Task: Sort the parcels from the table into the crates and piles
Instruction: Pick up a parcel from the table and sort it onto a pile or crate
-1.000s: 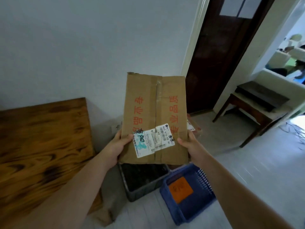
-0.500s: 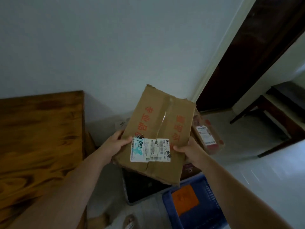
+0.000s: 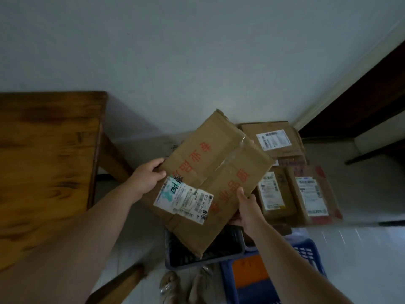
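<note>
I hold a flat brown cardboard parcel (image 3: 210,172) with red print and a white shipping label, tilted, above the floor crates. My left hand (image 3: 146,178) grips its left edge near the label, thumb on top. Gripping its lower right edge is my right hand (image 3: 245,207), fingers underneath. Under the parcel stands a dark grey crate (image 3: 228,253), partly hidden by it. A blue crate (image 3: 306,251) with an orange tag stands to its right. A pile of labelled cardboard parcels (image 3: 311,194) lies on the floor by the wall behind the crates.
A wooden table (image 3: 48,161) fills the left side, its leg reaching down beside the grey crate. A dark door (image 3: 361,102) is at the right, the white wall ahead. My sandalled feet (image 3: 182,286) stand in front of the crates on the pale tiled floor.
The parcel has gone down and tilted further clockwise, now low over the grey crate. My view has dropped, bringing the floor pile of parcels and my feet into sight.
</note>
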Motion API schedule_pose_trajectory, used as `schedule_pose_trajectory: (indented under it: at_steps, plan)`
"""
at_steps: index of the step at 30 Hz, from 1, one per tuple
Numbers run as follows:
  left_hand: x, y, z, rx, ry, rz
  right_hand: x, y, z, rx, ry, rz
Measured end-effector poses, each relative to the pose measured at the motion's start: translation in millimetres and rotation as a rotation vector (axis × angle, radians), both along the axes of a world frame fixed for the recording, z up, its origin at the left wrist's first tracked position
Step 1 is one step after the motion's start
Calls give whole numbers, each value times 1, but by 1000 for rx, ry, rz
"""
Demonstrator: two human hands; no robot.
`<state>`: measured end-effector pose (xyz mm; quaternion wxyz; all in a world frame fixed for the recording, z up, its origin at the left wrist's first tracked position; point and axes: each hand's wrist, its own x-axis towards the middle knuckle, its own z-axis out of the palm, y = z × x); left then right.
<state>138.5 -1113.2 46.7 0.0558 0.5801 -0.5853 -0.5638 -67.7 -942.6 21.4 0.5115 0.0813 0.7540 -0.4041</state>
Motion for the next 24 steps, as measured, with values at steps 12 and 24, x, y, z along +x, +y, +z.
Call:
schedule_pose_trajectory:
  at_steps: [12,24]
  plan:
    - [6,-44,-60,-92,-206,159,23,-47,-60,-31,-221,227]
    - [-57,-83,-171,-217,-346,-215,31,-44,-164,5,-459,-134]
